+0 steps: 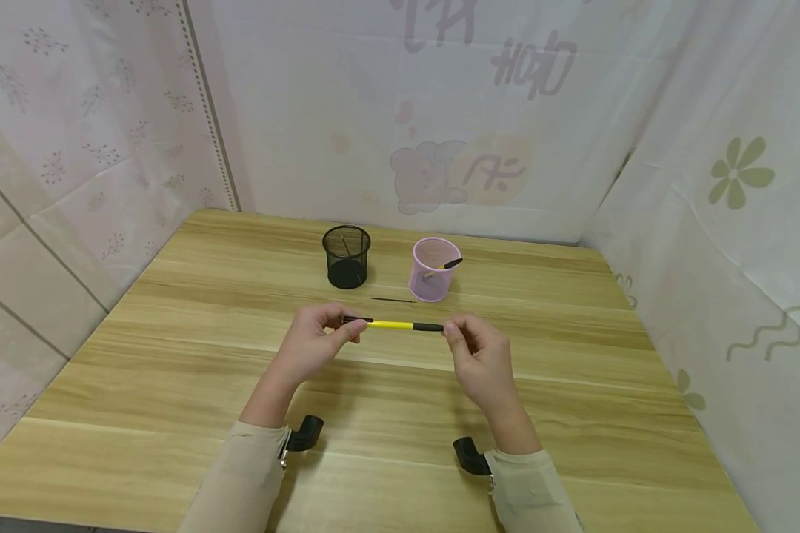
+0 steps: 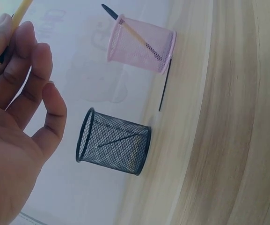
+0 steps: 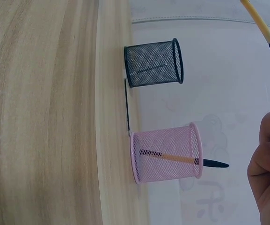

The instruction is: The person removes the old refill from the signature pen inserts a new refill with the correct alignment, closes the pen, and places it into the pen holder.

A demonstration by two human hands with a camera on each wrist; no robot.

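Note:
A yellow pen with black ends (image 1: 393, 325) is held level above the table between both hands. My left hand (image 1: 316, 337) pinches its left end between thumb and fingers, while my right hand (image 1: 483, 357) pinches the black right end. Beyond the hands, a thin dark rod, like a pen refill (image 1: 392, 300), lies on the table. A pink mesh cup (image 1: 432, 285) stands behind it to the right, with another yellow and black pen (image 3: 172, 157) leaning inside. Left of that is a black mesh cup (image 1: 347, 272) with a thin dark stick (image 2: 118, 140) in it.
The wood-grain table (image 1: 193, 370) carries everything. Printed curtains (image 1: 307, 111) hang along its back and both sides. Black wrist mounts (image 1: 305, 433) stick out from both sleeves.

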